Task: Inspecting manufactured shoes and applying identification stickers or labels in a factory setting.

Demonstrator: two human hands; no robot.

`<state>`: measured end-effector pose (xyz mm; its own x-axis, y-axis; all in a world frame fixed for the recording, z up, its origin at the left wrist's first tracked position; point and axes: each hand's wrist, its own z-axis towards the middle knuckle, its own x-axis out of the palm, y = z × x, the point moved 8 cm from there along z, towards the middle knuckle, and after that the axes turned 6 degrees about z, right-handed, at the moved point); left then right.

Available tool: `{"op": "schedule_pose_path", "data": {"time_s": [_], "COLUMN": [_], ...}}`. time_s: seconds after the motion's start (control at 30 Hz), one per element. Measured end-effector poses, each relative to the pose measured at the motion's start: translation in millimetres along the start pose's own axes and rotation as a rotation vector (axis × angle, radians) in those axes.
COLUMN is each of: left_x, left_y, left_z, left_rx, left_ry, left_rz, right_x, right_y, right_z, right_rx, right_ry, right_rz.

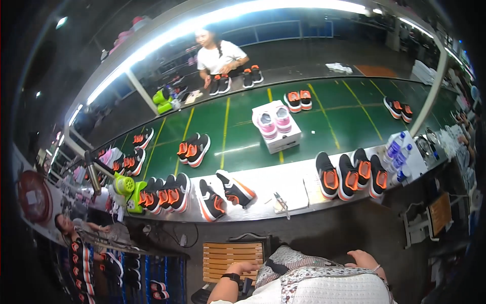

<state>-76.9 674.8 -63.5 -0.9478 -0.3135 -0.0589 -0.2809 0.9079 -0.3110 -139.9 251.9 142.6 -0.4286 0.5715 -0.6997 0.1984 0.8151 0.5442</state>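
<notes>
My left hand [244,267] is low by my hip, beside the wooden slatted chair [233,248]. It holds nothing, and its fingers are stretched out; I cannot tell whether they touch the chair. On the other side of my patterned apron [298,263], my right hand [363,259] is also bare, fingers apart. In front of me, two black sneakers with orange lining [211,200] lie apart on the white work ledge [263,210]. A metal hand tool like snips or pliers [281,202] rests on a pale pad to their right.
Sneakers stand at both ends of the ledge, near a green fan [124,184] and purple-labelled bottles [401,154]. Behind runs a green conveyor [238,126] with a white box [283,144] carrying pink shoes [274,121]. A co-worker [220,57] handles sneakers across it. Shoe racks [134,268] stand lower left.
</notes>
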Motion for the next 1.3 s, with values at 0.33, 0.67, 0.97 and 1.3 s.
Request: {"op": "schedule_pose_path", "data": {"time_s": [0.33, 0.67, 0.97, 1.3], "left_x": [44.6, 104.2, 106.1, 345.7], "left_y": [103.4, -0.7, -9.5, -87.6], "left_z": [-31.6, -54.5, -8.6, -118.5], "left_rx": [-0.279, -0.088, -0.004, -0.404], "left_ry": [-0.064, -0.393, -0.813, -1.662], "left_rz": [-0.685, -1.207, -1.271, -2.152], "right_x": [-44.6, -68.3, -31.1, 49.9], "right_y": [107.0, 103.9, 136.0, 213.3], "right_z": [155.1, 254.2, 303.9, 304.0], "right_rx": [-0.423, -0.557, -0.715, -1.275], "right_ry": [0.182, 0.404, 0.793, 1.087], "right_rz": [-0.174, -0.419, -0.491, -0.62]}}
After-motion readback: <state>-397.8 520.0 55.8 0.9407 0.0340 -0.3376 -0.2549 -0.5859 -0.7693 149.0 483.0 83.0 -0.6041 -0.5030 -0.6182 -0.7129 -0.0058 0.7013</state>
